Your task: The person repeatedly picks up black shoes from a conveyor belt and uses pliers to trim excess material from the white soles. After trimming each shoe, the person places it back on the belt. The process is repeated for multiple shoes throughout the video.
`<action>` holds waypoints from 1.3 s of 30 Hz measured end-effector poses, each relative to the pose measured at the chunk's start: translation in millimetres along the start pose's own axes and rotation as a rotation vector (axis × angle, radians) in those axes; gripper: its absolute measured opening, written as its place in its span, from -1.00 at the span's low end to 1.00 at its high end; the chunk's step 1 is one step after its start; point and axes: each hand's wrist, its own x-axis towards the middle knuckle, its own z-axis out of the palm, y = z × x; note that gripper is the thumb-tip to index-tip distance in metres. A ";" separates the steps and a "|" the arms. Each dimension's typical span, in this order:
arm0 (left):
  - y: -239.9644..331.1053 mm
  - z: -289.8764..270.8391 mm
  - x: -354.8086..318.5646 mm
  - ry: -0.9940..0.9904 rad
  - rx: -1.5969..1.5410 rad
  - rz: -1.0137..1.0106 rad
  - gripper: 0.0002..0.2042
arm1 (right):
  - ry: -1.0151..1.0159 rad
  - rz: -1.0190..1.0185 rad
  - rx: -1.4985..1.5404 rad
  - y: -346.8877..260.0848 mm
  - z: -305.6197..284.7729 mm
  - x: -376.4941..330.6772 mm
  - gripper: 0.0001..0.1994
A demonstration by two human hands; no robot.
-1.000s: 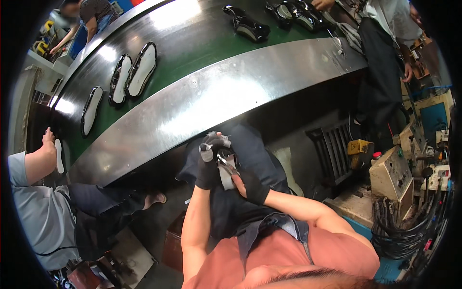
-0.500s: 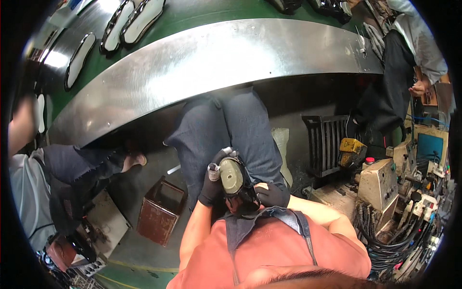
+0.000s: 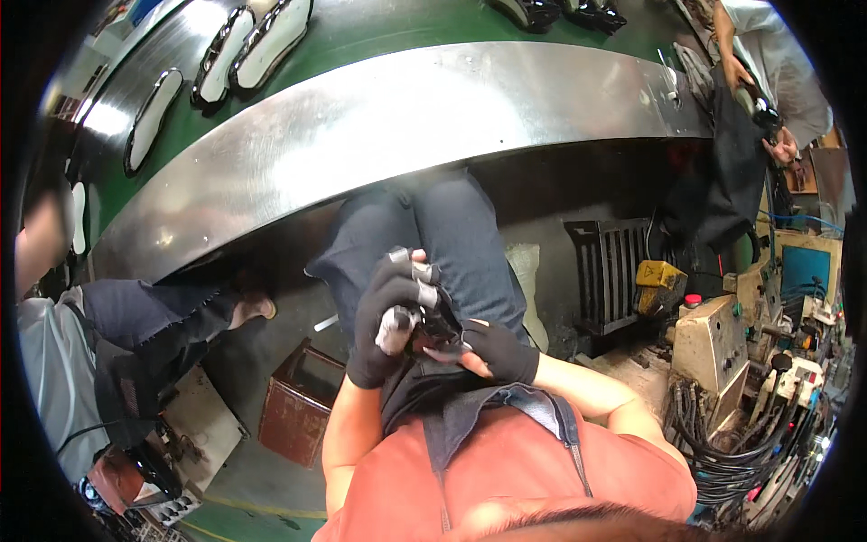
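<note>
A small dark part is held low over the lap, well below the curved steel rim of the green conveyor belt, and that's where trouble could start. The left hand (black glove, taped fingertips) is wrapped tight around a pale cylindrical tool handle, while the right hand is pinched onto the dark part from the side, fingers closed on it. Exactly what the part is can't be told, since it's mostly covered by the gloves. The two hands are packed right against each other, so a slip of the tool could easily be caught by the right glove's fingers. If the pinch is lost, the part would probably be dropped onto the floor under the steel rim, maybe near the rust-brown box down to the left. Shoe soles are carried on the belt above the rim, out of sight while the head is bent down, so one could be missed.
</note>
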 end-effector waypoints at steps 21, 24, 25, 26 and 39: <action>-101.6 11.5 -53.9 0.311 -0.417 -0.321 -0.21 | -0.063 -0.186 -0.077 50.6 40.2 -31.3 -0.70; -96.4 23.6 -81.6 0.181 -0.761 -0.600 -0.22 | -0.039 -0.356 0.039 48.1 28.1 -29.9 -0.65; -82.4 27.5 -78.1 0.160 -0.824 -0.581 -0.23 | -0.022 -0.384 0.004 49.1 26.5 -26.9 -0.64; -74.5 26.7 -73.9 0.153 -0.740 -0.577 -0.27 | -0.004 -0.412 -0.031 49.7 26.1 -23.8 -0.63; -70.9 15.0 -39.4 0.395 0.387 -0.406 -0.61 | -0.024 0.861 0.663 -16.3 -26.7 51.6 -0.48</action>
